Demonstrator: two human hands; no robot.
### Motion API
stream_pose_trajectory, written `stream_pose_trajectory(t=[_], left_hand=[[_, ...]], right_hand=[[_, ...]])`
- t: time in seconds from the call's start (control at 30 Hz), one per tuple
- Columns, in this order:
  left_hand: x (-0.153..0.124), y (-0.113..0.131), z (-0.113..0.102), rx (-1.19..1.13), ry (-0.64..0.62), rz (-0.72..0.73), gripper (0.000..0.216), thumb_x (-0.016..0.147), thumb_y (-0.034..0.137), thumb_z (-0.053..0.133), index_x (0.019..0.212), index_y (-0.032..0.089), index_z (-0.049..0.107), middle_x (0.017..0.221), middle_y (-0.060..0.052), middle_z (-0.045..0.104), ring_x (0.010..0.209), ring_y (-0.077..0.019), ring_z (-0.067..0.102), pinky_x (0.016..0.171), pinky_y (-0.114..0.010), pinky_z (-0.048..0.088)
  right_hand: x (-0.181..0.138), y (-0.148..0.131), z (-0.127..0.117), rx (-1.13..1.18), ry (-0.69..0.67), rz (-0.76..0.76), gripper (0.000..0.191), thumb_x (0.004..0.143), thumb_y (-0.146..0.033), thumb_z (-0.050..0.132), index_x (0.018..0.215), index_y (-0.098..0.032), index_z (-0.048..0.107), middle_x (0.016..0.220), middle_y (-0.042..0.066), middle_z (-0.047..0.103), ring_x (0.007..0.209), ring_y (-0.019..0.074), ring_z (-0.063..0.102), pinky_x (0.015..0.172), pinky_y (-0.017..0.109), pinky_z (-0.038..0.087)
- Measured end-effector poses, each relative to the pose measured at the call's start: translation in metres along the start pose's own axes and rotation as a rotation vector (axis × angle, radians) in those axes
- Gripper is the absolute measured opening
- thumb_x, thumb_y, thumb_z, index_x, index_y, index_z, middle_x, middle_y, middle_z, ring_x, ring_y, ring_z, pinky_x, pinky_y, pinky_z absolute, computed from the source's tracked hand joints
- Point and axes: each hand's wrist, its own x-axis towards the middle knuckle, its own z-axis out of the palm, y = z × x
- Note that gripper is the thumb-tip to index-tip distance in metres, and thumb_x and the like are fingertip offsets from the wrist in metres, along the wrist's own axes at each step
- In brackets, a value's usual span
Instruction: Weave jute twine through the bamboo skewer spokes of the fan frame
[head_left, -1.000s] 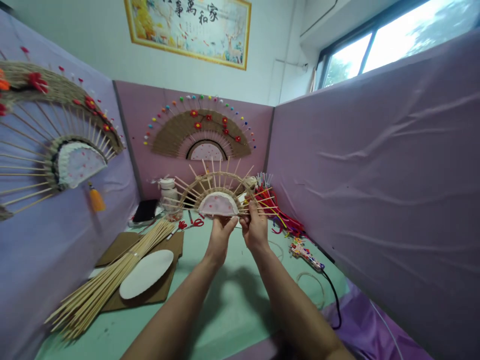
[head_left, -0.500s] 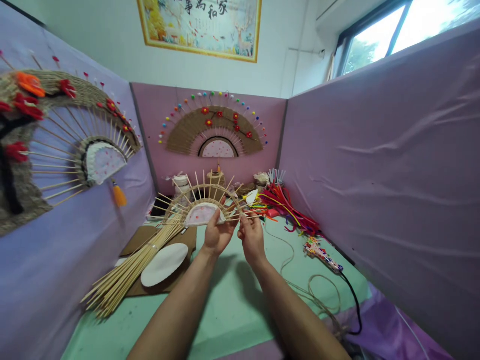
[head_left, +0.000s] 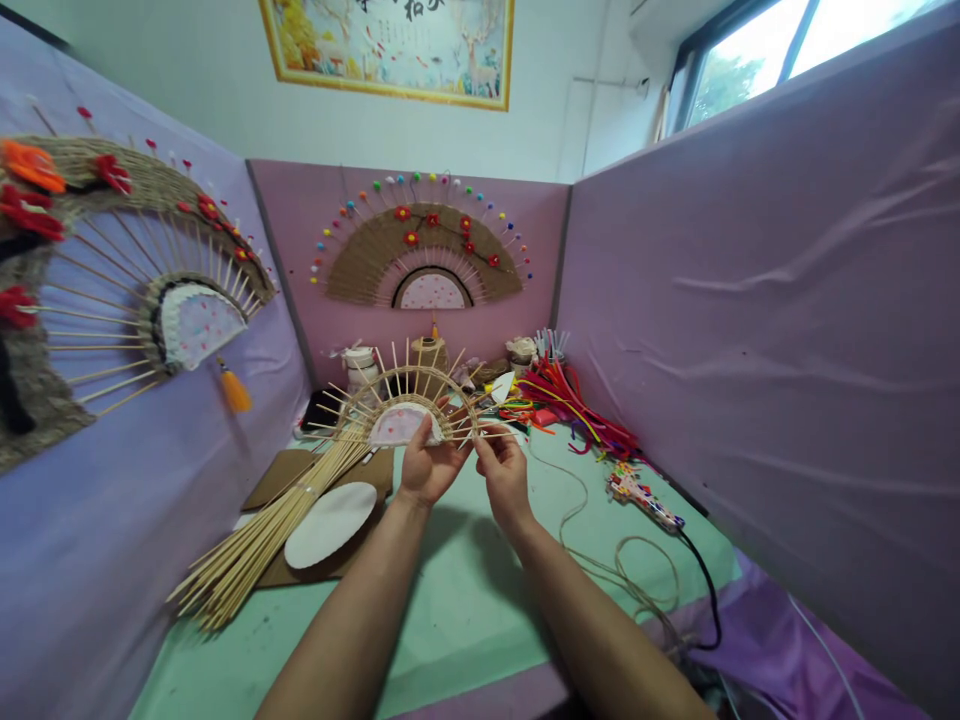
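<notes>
Above the table, my left hand grips a small half-round fan frame by its lower right part, thumb in front and fingers behind. Thin bamboo sticks radiate from its white, pink-dotted centre, and an arc of twine is woven across them. At the frame's right end, my right hand is closed in a pinch on the twine, beside the lowest sticks. The exact strand between its fingertips is too small to see clearly. A loose length of twine trails from behind this hand over the table to the right.
A bundle of bamboo sticks and a white oval piece lie on brown cardboard. Red pipe cleaners and a corded, colourfully decorated tool are on the right. Finished fans hang on the left partition and back partition.
The view has shifted slightly, so the wall fans sit a little higher and further left. Both hands stay at the frame's right end, with only a small movement of the right fingers.
</notes>
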Motion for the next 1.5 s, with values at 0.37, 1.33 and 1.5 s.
stream_pose_trajectory(t=[0.37, 1.33, 1.5], left_hand=[[-0.001, 0.009, -0.004, 0.011, 0.014, 0.01, 0.041, 0.09, 0.032, 0.053, 0.13, 0.024, 0.054, 0.116, -0.011, 0.069, 0.11, -0.0272, 0.064, 0.095, -0.046, 0.047], [0.001, 0.016, -0.007, 0.235, -0.012, 0.169, 0.032, 0.086, 0.03, 0.06, 0.117, 0.024, 0.061, 0.113, -0.006, 0.07, 0.109, -0.0252, 0.065, 0.098, -0.043, 0.045], [0.0, -0.002, -0.001, 0.138, 0.0, 0.102, 0.029, 0.09, 0.031, 0.056, 0.118, 0.025, 0.061, 0.115, -0.006, 0.069, 0.113, -0.0264, 0.063, 0.099, -0.047, 0.044]], right_hand=[[0.004, 0.011, -0.015, -0.183, -0.011, -0.077, 0.019, 0.08, -0.032, 0.06, 0.093, -0.019, 0.061, 0.07, -0.003, 0.051, 0.058, 0.0103, 0.043, 0.053, 0.023, 0.037], [-0.001, 0.006, -0.041, -0.481, -0.235, -0.267, 0.015, 0.084, -0.032, 0.061, 0.083, -0.019, 0.069, 0.072, 0.002, 0.059, 0.062, 0.0134, 0.05, 0.058, 0.026, 0.04], [-0.007, 0.009, -0.035, -0.514, -0.336, -0.249, 0.013, 0.083, -0.029, 0.061, 0.08, -0.019, 0.07, 0.07, 0.002, 0.06, 0.062, 0.0133, 0.051, 0.058, 0.026, 0.04]])
